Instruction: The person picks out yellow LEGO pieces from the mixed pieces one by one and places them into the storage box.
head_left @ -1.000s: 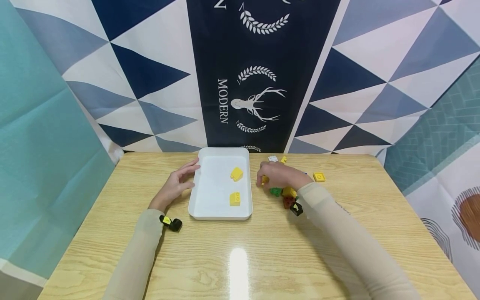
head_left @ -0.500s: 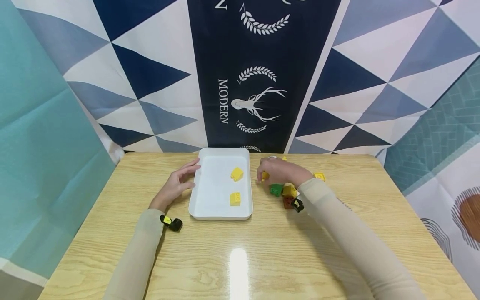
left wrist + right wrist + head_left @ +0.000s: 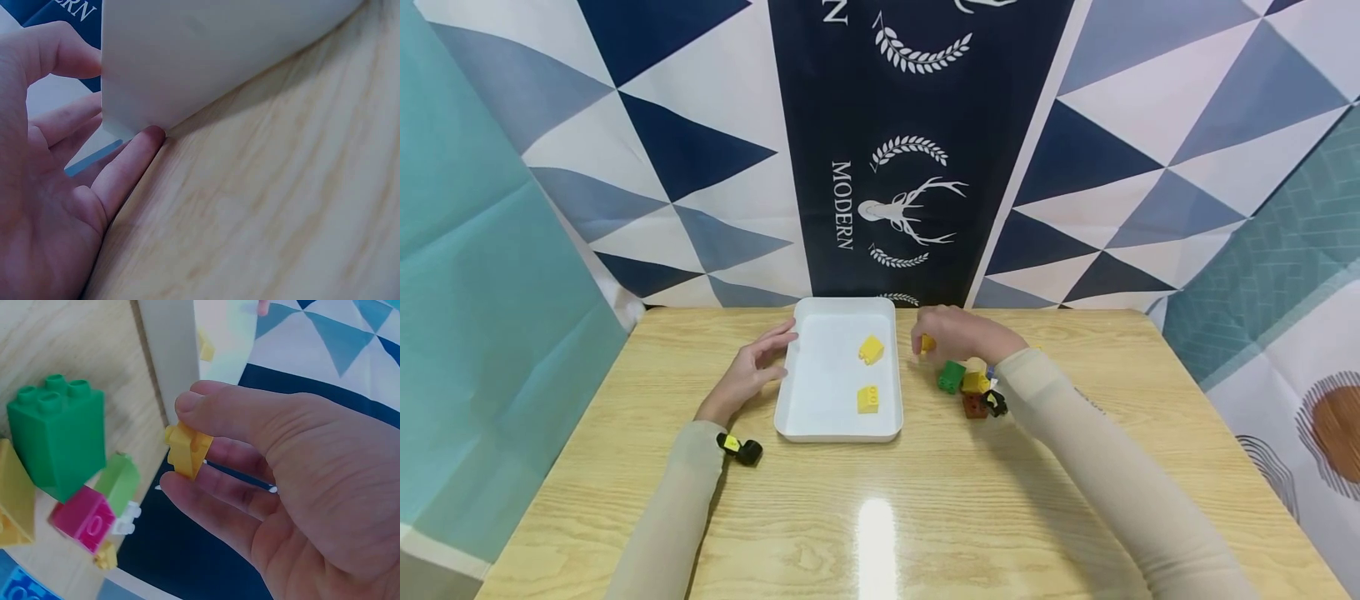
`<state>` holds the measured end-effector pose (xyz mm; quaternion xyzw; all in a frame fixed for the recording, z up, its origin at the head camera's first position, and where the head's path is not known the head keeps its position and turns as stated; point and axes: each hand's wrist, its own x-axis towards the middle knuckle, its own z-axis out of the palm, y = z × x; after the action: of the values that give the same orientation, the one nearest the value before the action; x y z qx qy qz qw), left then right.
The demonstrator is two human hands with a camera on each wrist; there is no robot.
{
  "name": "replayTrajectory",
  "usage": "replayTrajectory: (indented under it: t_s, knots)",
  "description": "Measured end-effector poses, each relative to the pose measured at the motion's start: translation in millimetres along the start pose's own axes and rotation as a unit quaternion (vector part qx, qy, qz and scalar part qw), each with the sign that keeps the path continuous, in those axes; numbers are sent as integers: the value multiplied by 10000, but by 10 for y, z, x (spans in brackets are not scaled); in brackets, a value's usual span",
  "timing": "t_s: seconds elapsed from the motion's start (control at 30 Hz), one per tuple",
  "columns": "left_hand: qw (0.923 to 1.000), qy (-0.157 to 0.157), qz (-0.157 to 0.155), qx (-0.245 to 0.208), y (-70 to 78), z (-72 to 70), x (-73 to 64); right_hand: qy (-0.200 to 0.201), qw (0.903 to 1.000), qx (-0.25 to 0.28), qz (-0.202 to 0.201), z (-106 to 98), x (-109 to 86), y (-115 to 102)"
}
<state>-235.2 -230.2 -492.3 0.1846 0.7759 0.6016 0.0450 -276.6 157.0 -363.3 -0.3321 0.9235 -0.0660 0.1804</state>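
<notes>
My right hand (image 3: 958,333) is just right of the white tray (image 3: 827,392), pinching a small yellow toy brick (image 3: 189,450) between thumb and fingers. In the right wrist view, this brick has knobs on its left side. Along the tray's left wall, my left hand (image 3: 748,375) rests with relaxed fingers. The left wrist view has its thumb and fingertips touching the tray's outer wall (image 3: 206,56). Inside the tray, on its right side, lie two yellow bricks: one farther back (image 3: 871,350), the other nearer brick (image 3: 868,400) with round studs on top.
Beside the right forearm several bricks lie close together on the wooden table (image 3: 805,517). Among them are a tall green brick (image 3: 56,437), a magenta brick (image 3: 84,519), a light green brick (image 3: 117,484) and a brown-red brick (image 3: 974,406). A patterned backdrop (image 3: 880,167) stands behind the table.
My right hand has shifted slightly toward the back of the table with the yellow brick, uncovering more of the green brick. My left hand stays at the tray, and the head view has tilted slightly.
</notes>
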Motion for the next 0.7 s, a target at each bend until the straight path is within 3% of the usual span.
replayTrajectory:
  t_s: [0.27, 0.7]
  knots:
    - [9999, -26, 47, -92, -10, -10, -20, 291, 9993, -228, -99, -134, 3, -53]
    - [9999, -45, 100, -50, 12, -1, -8, 163, 9996, -222, -14, -132, 34, -87]
